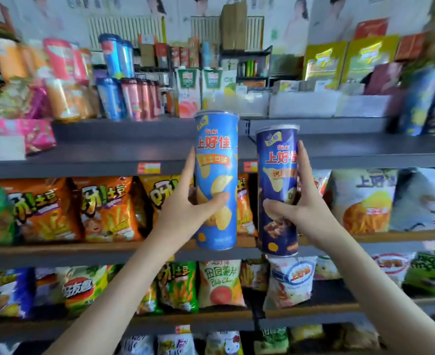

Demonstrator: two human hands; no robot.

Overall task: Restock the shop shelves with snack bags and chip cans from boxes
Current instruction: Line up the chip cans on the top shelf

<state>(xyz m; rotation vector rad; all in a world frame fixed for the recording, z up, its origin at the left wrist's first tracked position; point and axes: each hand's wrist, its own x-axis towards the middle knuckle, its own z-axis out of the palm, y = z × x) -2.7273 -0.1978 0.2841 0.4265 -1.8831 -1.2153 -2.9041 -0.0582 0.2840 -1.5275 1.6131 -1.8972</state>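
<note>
Left hand (185, 211): thumb and fingers curled round the light blue chip can (216, 175), upright at frame centre.
Right hand (303, 208): grips the dark blue chip can (278, 185), upright, just right of the first, a narrow gap between them.
Grey shelf (103, 152): runs across behind the can tops.
Orange snack bags (103, 208): one row lower, left of the hands.

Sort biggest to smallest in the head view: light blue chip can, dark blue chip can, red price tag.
Largest, too alike to rank: light blue chip can, dark blue chip can.
Smallest: red price tag.
</note>
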